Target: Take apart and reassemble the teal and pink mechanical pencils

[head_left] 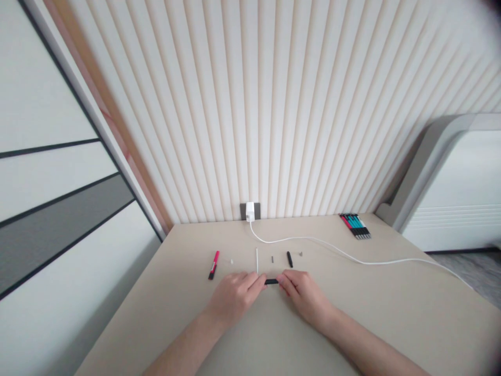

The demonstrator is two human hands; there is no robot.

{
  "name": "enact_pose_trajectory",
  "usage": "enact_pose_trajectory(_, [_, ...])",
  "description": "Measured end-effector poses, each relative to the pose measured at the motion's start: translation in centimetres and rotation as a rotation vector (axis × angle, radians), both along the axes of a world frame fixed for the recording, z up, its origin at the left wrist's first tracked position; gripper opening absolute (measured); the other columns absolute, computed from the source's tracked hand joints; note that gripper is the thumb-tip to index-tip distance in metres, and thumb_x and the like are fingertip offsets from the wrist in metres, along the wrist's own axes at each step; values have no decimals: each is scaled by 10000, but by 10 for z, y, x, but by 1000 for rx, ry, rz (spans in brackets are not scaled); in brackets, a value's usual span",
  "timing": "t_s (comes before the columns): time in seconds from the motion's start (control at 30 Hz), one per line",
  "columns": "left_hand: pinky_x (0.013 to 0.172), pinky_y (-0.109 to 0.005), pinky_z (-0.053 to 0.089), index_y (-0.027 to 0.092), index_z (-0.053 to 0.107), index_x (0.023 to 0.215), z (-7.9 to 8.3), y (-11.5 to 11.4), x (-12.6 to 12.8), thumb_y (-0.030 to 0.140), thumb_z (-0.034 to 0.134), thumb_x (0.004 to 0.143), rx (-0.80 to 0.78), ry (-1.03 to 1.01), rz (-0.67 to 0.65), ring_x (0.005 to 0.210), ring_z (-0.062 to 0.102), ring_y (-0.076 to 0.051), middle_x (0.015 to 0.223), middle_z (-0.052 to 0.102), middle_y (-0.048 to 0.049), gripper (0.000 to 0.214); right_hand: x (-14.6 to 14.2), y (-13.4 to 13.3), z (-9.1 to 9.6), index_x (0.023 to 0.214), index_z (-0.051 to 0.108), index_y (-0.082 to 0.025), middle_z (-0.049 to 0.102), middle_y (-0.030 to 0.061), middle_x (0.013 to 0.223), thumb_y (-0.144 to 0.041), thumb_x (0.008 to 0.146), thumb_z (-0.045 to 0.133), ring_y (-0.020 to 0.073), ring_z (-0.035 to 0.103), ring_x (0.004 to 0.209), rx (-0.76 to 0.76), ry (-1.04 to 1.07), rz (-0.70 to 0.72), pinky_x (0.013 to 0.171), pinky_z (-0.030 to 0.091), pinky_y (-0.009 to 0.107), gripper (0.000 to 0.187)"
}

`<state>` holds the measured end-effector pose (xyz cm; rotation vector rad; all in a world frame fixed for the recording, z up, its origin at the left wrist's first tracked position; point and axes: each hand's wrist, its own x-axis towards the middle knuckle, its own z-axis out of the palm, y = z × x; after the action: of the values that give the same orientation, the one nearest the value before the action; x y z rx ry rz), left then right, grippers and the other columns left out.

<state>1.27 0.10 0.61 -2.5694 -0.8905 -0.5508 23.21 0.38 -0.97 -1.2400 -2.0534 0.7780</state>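
Observation:
Between my hands lies a short black pen barrel [271, 281], level and just above or on the table; its ends are hidden by my fingers. My left hand [237, 293] is closed on its left end. At its right end my right hand [304, 295] pinches it with thumb and fingers. Beyond them a thin white pen refill [257, 260] points away from me. A small grey metal piece [273, 259], a black pen part [289, 259] and a tiny grey tip [301, 254] lie to its right. On the left are a small white piece [231, 261] and a pink-and-black pen piece [214, 265].
A white charger [250, 211] sits in the wall socket, and its white cable [332, 246] runs across the table [188, 240] to the right. Several teal, red and black pens [355, 226] lie side by side at the back right. The ribbed wall [270, 115] borders the table's far edge.

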Motion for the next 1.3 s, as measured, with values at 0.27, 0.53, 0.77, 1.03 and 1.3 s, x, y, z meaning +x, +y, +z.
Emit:
enact_pose_trajectory(0.27, [542,-265,460,161,617,1044,-1,0,0,220,455,993,-93,0,78,652,651,-157,729,616,-2,180,1,-4,7,939,646,-199,654,40,854,-333,937,528,180,586,791,59,77,-29,734,428,266,179])
enact_pose_trajectory(0.53, [529,-271,446,182,627,985,1,-1,1,246,451,996,-105,18,107,635,642,-154,707,597,11,188,0,1,1,860,674,-180,632,10,731,-331,913,536,150,541,672,-80,149,-41,641,406,251,212])
enact_pose_trajectory(0.77, [545,-250,449,182,630,1012,1,-1,1,226,436,1000,-126,-10,116,658,648,-148,726,615,-1,200,0,2,-1,749,665,-165,571,-2,623,-421,963,402,133,486,598,-180,184,-34,594,377,250,425])
enact_pose_trajectory(1.03, [542,-251,460,181,629,1025,-1,-1,4,244,435,999,-170,-32,147,662,655,-159,749,631,-8,206,-2,3,3,917,701,-167,618,2,706,-375,864,583,143,511,655,-183,291,-88,619,403,250,245])
enact_pose_trajectory(1.3, [597,-244,496,179,620,1070,2,-4,6,227,411,999,-216,-83,189,707,675,-164,819,672,-31,226,3,6,0,930,713,-189,694,51,859,-395,890,572,173,568,749,-10,302,-150,727,461,300,254])
